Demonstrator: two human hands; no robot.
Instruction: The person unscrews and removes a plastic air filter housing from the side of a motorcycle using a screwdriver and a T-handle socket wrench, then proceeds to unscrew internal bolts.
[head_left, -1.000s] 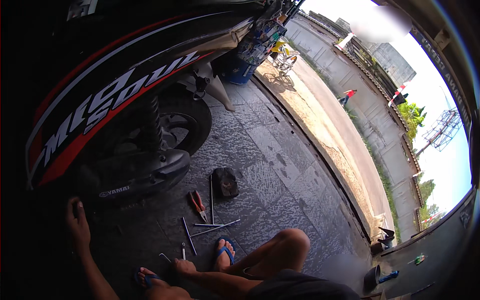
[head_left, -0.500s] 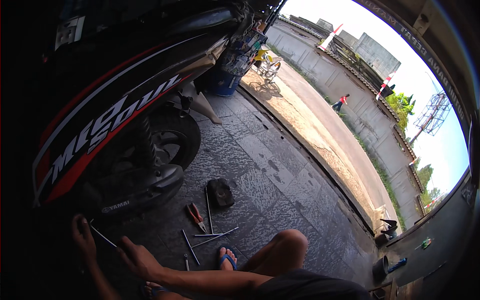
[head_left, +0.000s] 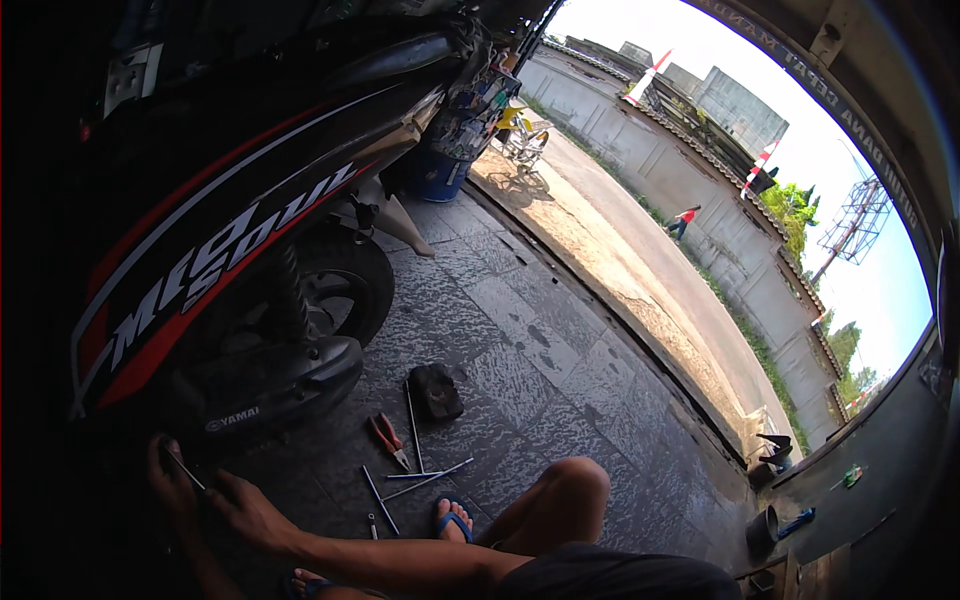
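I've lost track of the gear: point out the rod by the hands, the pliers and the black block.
Rod (head_left: pixel 185 470): head view, mid-shaft.
Pliers (head_left: pixel 394 451): head view, handles' lower end, near the pivot.
Block (head_left: pixel 436 393): head view, middle of its body.

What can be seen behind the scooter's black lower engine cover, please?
Part of a wheel shows behind the engine cover; the portion directly behind it is hidden from view.

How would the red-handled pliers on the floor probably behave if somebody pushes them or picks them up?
The pliers lie flat on the floor, so they would probably slide rather than roll. Their metal head looks stiff and perhaps heavy for its size. The handles stand apart, so they may swing closed when gripped.
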